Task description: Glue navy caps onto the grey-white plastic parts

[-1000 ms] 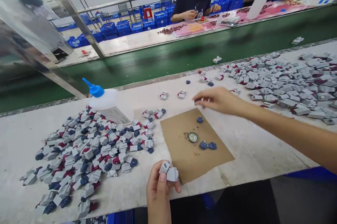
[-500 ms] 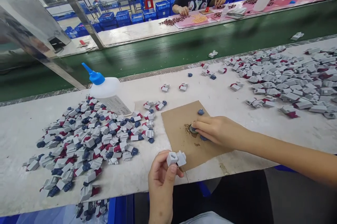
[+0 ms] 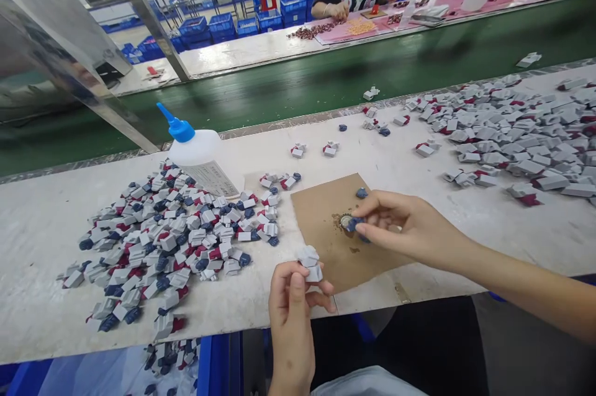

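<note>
My left hand (image 3: 291, 303) is closed on a small grey plastic part (image 3: 310, 262) at the table's front edge. My right hand (image 3: 404, 228) pinches a small blue piece (image 3: 354, 223) and holds it at a little round metal dish (image 3: 345, 221) on a brown cardboard sheet (image 3: 321, 241). Another blue piece (image 3: 361, 193) lies loose on the cardboard just behind the hand.
A heap of grey, red and blue assembled parts (image 3: 172, 241) lies to the left, beside a white squeeze bottle with a blue nozzle (image 3: 198, 154). A pile of grey parts (image 3: 512, 135) fills the right. Behind runs a green conveyor belt (image 3: 302, 92); other people work across it.
My right hand came back from the far side of the table to the cardboard and now pinches a blue piece at the dish. My left hand stayed near the front edge, turning the grey part.
</note>
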A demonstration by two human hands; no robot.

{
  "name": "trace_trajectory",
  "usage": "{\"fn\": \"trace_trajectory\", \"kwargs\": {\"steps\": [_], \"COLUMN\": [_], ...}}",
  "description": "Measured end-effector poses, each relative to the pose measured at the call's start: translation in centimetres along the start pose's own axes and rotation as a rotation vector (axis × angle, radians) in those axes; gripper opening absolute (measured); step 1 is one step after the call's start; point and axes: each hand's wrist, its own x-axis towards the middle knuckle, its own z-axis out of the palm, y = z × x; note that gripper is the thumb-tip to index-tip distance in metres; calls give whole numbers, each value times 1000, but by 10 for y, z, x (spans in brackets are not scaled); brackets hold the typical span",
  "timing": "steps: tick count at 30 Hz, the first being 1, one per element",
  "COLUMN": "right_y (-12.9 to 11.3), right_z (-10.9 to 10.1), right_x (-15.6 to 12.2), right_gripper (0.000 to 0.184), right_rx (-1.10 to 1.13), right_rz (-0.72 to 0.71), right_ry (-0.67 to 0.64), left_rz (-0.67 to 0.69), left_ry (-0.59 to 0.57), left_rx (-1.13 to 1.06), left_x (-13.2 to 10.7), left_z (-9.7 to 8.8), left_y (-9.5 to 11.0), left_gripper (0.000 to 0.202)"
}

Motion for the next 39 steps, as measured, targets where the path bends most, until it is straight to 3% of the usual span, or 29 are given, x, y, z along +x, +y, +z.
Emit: {"fn": "trace_trajectory", "kwargs": {"steps": [3,7,12,22,30,36,39], "right_y": [-16,-29,-36,-35,-27,-16,-12], "right_z": [10,17,18,15,19,34,44], "right_x": [-12,-22,-26,-27,-24,-30,-33], "right_gripper": [13,14,8,8,6,5,4], "right_rx": [212,307,293,101,207,101,151], "right_rz": [37,33,-66,-177,-164,-243,-240], "right_ry": [-22,-69,-120,-89,-188,-24,27], "left_rz": [25,-6,-51,-5,139,124,100], "left_ry": [91,174,112,183,38,69,90], "left_rx": [-14,-50,-64,-56,76,80,90], "left_x": [0,-2,-3,-6,-1,-1,-3], "left_z": [12,23,22,28,16,15,14], "left_y": [2,7,5,7,-1,-14,-20], "left_gripper": [20,46,26,28,20,17,18]}}
